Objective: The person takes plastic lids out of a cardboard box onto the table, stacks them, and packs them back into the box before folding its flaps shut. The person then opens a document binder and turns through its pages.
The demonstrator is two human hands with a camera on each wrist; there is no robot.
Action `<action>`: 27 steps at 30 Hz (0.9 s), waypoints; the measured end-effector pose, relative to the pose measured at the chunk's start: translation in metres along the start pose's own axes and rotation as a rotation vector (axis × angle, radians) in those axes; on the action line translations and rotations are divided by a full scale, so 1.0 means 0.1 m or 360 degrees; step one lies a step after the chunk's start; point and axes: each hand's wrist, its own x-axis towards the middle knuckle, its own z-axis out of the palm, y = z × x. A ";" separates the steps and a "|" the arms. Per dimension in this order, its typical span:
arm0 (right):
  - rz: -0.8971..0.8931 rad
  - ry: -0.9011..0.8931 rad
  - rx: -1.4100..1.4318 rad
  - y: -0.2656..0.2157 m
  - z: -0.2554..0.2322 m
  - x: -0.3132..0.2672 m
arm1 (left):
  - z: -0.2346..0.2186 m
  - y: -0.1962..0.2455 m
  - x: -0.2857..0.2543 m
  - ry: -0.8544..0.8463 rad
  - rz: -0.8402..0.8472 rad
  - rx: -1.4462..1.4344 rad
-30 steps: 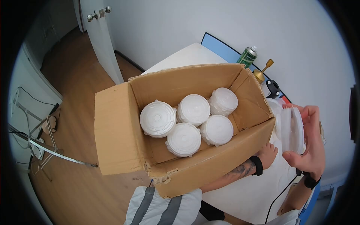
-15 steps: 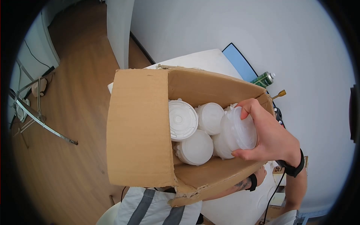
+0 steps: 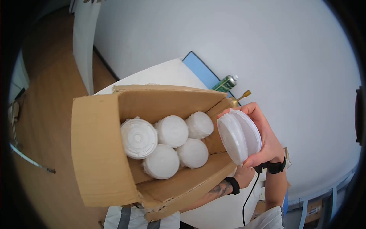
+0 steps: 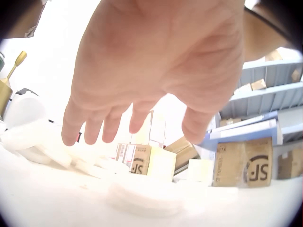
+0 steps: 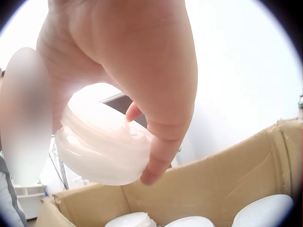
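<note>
A: What are the hands up to?

B: The right hand (image 3: 268,139) grips a round translucent container (image 3: 237,137), thumb near 5 o'clock on its rim, fingers near 12. The left hand (image 4: 158,71) holds nothing that I can see; its fingers extend loosely over the surface (image 3: 154,78).

A: Where is that container?

B: Raised over the 3 o'clock end of the cardboard box (image 3: 167,99), apart from the 5 round white stacks (image 3: 171,131) standing inside.

A: Why grip it across the rim?

B: Probably to press its layers together and leave the faces uncovered. The stacks likely stand close so they steady each other.

A: Which way does it point?

B: It's tipped on edge, its flat face turned towards 9 o'clock. Being round, it lacks a true long axis; its broad span runs from 11 to 5 o'clock.
</note>
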 end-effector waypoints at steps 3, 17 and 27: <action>-0.0073 0.0237 0.0076 -0.04 -0.26 -0.51 | 0.34 0.26 0.11 -0.0122 0.0156 -0.0293; 0.0190 0.1352 -0.0281 0.25 -0.56 -2.79 | 0.32 1.13 0.34 -0.1036 -0.1017 -0.1849; 0.0124 0.1640 -0.0258 0.67 -0.25 -3.05 | 0.49 0.85 0.20 -0.1169 -0.1212 -0.1488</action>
